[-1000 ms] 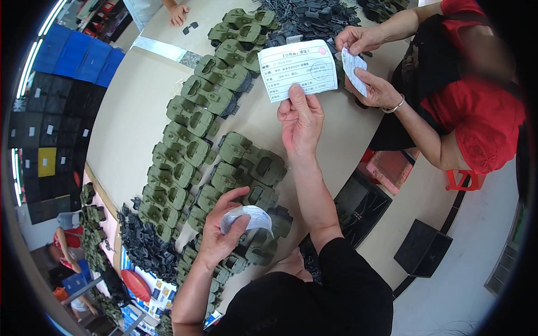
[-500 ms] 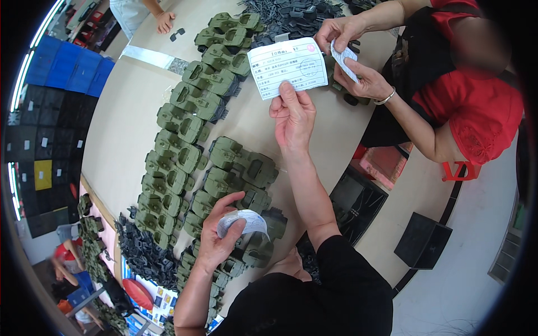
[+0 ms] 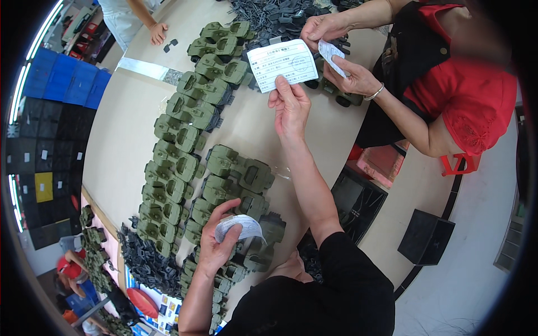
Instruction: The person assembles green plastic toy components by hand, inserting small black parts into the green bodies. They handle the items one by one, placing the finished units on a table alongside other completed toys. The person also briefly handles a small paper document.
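Note:
My right hand point(image 3: 291, 109) is raised over the table, pinching a white printed paper form point(image 3: 282, 64) by its lower edge, its face toward me. The form carries ruled lines and a round stamp. Lower and to the left, my left hand point(image 3: 217, 241) is closed on a curled bundle of white paper slips point(image 3: 241, 225), held between thumb and fingers above rows of olive-green toy vehicle bodies point(image 3: 241, 168). Just right of the form, a co-worker's hands point(image 3: 353, 75) hold another folded white slip point(image 3: 332, 57).
Long rows of green vehicle bodies point(image 3: 171, 162) cross the tabletop point(image 3: 123, 140). Piles of dark plastic parts point(image 3: 148, 260) lie near left and far back point(image 3: 274, 19). Another person's hand point(image 3: 158, 33) rests at the far edge. A black box point(image 3: 426, 238) stands on the floor at right.
The form in my right hand sits slightly further left, and so do the co-worker's hands. My grip on both papers stays the same; the view has shifted a little.

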A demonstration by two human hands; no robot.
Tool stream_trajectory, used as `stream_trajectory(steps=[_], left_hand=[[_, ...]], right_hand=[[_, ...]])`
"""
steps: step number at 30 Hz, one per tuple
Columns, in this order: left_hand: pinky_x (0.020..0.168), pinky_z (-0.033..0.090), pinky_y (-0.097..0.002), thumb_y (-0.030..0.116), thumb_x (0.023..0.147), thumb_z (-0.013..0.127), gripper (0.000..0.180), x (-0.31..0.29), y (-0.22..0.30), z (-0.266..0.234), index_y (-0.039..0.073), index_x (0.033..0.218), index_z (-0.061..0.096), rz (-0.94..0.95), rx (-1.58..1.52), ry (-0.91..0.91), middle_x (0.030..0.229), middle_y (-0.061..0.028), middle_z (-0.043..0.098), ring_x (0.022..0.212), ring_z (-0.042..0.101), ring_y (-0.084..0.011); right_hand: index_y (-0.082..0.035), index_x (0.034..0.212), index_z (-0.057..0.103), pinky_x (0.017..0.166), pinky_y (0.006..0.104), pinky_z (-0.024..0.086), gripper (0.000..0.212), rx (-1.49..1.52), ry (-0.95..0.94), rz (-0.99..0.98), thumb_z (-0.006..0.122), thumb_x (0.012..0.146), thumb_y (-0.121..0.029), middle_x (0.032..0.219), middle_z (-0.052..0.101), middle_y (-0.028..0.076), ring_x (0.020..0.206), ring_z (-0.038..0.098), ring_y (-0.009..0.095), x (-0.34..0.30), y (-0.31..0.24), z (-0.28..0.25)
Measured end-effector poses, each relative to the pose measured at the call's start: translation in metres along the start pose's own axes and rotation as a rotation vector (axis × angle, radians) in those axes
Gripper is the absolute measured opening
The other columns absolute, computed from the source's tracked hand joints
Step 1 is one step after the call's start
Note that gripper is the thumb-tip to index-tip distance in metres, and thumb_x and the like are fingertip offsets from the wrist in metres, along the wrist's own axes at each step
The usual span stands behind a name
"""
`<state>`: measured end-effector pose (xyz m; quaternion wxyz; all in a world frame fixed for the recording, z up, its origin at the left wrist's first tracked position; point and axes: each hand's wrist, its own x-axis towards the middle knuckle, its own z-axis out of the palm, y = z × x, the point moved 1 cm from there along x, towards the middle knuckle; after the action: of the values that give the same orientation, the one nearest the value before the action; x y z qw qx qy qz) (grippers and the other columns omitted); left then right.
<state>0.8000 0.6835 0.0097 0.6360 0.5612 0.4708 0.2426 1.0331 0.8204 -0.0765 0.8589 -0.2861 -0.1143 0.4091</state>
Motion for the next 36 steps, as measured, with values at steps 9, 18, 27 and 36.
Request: stream_trajectory(steps=[9,18,27,36], left_hand=[[0.074,0.042,-0.0212,0.007,0.082,0.058,0.033,-0.006,-0.002,0.0,0.0,0.114,0.053,-0.037,-0.009,0.006,0.103,-0.005,0.056,0.08,0.054,-0.0077],[0.074,0.041,-0.0199,0.006,0.082,0.056,0.041,-0.033,-0.009,-0.01,0.003,0.121,0.048,-0.079,0.002,0.044,0.091,-0.0009,0.059,0.08,0.053,-0.0065],[0.079,0.043,-0.0215,0.008,0.082,0.059,0.04,-0.077,-0.03,-0.022,0.002,0.12,0.049,-0.167,-0.045,0.128,0.097,-0.0026,0.059,0.086,0.055,-0.0088],[0.082,0.043,-0.0267,0.012,0.079,0.061,0.044,-0.112,-0.024,-0.009,-0.005,0.119,0.049,-0.172,-0.178,0.198,0.109,-0.0108,0.055,0.092,0.055,-0.0156]], right_hand=[[0.002,0.091,0.061,0.045,0.0207,0.042,0.015,-0.081,0.035,-0.019,0.064,0.082,-0.01,0.073,0.06,0.004,0.054,0.053,0.009,0.032,0.007,-0.02],[-0.003,0.103,0.055,0.049,0.0239,0.045,0.018,-0.117,0.04,-0.079,0.057,0.086,-0.008,0.083,0.06,0.004,0.061,0.055,0.009,0.056,0.022,-0.042],[-0.009,0.107,0.051,0.064,0.0266,0.047,0.024,-0.123,0.089,0.045,0.057,0.085,-0.017,0.092,0.059,0.002,0.079,0.056,0.01,0.089,0.043,-0.06],[-0.003,0.101,0.055,0.047,0.0232,0.046,0.024,0.18,0.28,0.05,0.061,0.077,-0.007,0.079,0.06,0.005,0.059,0.056,0.011,0.042,0.024,-0.034]])
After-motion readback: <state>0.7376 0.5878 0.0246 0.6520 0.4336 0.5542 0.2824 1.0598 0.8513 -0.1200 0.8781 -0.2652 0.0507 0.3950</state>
